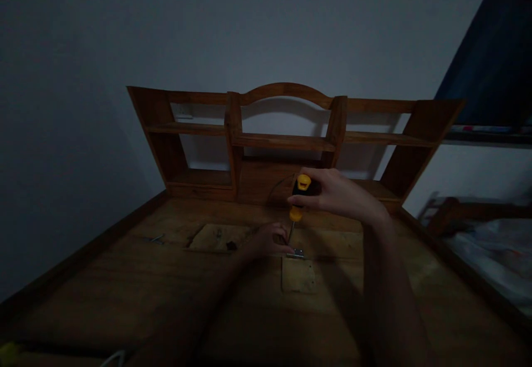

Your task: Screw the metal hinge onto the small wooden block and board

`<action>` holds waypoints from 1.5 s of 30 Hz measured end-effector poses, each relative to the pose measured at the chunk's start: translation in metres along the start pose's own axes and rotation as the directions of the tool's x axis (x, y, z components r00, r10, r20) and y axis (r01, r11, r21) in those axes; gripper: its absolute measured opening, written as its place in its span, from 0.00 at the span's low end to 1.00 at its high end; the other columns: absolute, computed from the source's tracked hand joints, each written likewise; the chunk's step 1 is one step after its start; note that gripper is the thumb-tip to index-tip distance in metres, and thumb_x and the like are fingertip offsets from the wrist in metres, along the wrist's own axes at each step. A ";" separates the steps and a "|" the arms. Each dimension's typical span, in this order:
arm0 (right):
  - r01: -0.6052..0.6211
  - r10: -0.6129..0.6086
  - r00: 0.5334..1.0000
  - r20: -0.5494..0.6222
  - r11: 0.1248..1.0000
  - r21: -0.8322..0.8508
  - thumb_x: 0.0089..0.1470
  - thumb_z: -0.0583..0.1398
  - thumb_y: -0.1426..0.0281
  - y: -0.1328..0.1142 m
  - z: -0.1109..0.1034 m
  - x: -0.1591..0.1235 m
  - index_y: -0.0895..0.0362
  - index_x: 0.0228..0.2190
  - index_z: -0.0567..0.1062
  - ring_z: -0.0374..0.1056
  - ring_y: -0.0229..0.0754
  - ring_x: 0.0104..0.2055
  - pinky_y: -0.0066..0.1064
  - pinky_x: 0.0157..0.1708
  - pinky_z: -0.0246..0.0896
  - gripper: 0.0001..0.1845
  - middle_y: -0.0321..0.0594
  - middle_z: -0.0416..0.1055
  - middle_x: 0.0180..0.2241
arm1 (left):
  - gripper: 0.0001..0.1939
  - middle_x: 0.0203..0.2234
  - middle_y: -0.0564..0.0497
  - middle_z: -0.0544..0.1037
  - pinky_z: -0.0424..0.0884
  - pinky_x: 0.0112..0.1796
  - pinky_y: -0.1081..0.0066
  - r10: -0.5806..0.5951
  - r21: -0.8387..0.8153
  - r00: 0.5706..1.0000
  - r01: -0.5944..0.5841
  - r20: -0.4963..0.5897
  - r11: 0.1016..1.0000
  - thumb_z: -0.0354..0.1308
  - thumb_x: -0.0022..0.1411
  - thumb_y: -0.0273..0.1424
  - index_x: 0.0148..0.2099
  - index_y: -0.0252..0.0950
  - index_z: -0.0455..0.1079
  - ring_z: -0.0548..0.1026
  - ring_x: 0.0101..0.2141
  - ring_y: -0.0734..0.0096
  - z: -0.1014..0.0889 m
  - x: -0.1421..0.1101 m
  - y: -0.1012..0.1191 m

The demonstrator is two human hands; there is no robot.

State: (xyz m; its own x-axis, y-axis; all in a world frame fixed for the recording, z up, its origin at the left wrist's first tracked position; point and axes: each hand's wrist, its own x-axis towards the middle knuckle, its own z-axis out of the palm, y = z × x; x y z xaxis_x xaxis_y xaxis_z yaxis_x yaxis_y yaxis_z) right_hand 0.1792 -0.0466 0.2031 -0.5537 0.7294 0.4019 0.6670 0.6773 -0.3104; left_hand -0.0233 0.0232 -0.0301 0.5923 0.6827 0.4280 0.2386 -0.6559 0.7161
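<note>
My right hand (332,194) grips the black and yellow handle of a screwdriver (298,200), held nearly upright with its thin shaft pointing down. The tip meets a small metal hinge (296,254) lying on the wooden desk (124,278). My left hand (270,239) rests on the desk just left of the hinge, fingers curled close to the screwdriver's tip; what they pinch is too small to make out. A small pale wooden panel (298,275) lies just in front of the hinge.
A wooden shelf unit (286,142) with an arched top stands at the desk's back against a grey wall. A shallow rectangular recess (216,238) holds small dark bits. Some loose metal parts (154,239) lie far left. A bed (494,256) is at right.
</note>
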 end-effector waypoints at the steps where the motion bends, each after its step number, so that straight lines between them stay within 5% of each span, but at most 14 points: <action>1: 0.006 -0.006 1.000 0.010 1.000 -0.012 0.54 0.65 0.56 0.000 0.003 0.002 0.56 0.30 0.71 0.65 0.37 0.29 0.29 0.28 0.51 0.16 0.35 0.72 0.29 | 0.18 0.36 0.50 0.77 0.69 0.41 0.69 0.015 -0.012 1.000 -0.015 -0.007 1.000 0.72 0.50 0.44 0.31 0.35 0.75 0.74 0.38 0.68 0.000 0.000 -0.001; 26: -0.053 0.050 0.998 -0.026 0.992 -0.111 0.52 0.65 0.52 0.004 0.001 0.004 0.56 0.30 0.72 0.64 0.40 0.30 0.30 0.28 0.49 0.19 0.37 0.71 0.28 | 0.16 0.25 0.54 0.72 0.59 0.28 0.75 -0.103 -0.048 0.991 0.108 0.085 0.993 0.70 0.54 0.42 0.31 0.33 0.76 0.67 0.27 0.77 -0.003 0.000 0.011; 45: -0.005 0.005 1.000 -0.002 0.996 -0.094 0.52 0.65 0.52 0.002 0.009 0.009 0.56 0.30 0.72 0.65 0.39 0.30 0.30 0.29 0.49 0.19 0.36 0.71 0.28 | 0.21 0.25 0.54 0.71 0.59 0.28 0.75 -0.131 -0.001 0.988 0.132 0.084 0.991 0.69 0.52 0.48 0.30 0.33 0.76 0.66 0.28 0.76 -0.005 0.000 0.009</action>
State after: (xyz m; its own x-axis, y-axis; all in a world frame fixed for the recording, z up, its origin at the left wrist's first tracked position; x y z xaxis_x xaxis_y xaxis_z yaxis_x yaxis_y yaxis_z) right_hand 0.1708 -0.0381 0.1985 -0.5489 0.7327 0.4023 0.7139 0.6613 -0.2302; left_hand -0.0251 0.0189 -0.0213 0.6182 0.7334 0.2826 0.3140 -0.5601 0.7666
